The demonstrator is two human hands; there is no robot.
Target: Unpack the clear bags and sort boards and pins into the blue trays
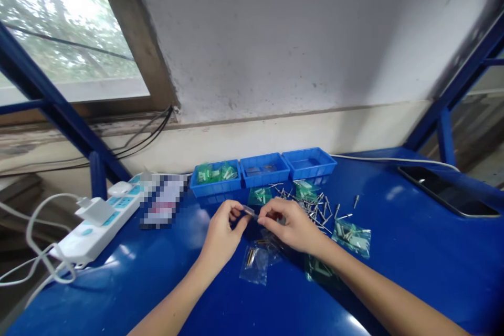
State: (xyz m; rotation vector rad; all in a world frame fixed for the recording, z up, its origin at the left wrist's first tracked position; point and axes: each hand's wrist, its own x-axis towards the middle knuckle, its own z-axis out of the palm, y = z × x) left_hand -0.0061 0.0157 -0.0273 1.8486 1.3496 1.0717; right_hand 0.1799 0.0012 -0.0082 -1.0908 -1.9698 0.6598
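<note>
My left hand [224, 227] pinches one end of what looks like a small clear plastic bag [249, 211], held just above the table. Thumb and fingers of my right hand [290, 224] are closed on its other end. Any contents are too small to make out. Below my hands lies a clear bag with brass-coloured pins [253, 265], and another bag [271, 245] partly hidden by my right hand. A loose pile of thin metal pins [322, 211] spreads behind and right of that hand. A green-tinted bag [352, 236] with pale parts lies beside my right forearm.
Three blue bins stand along the wall: one with green bags [216, 187], one with clear bags [265, 176], and a right-hand bin [309, 168]. A white power strip [92, 231] with chargers is at left, near a blurred rectangular item [164, 202]. A dark phone [447, 191] lies right.
</note>
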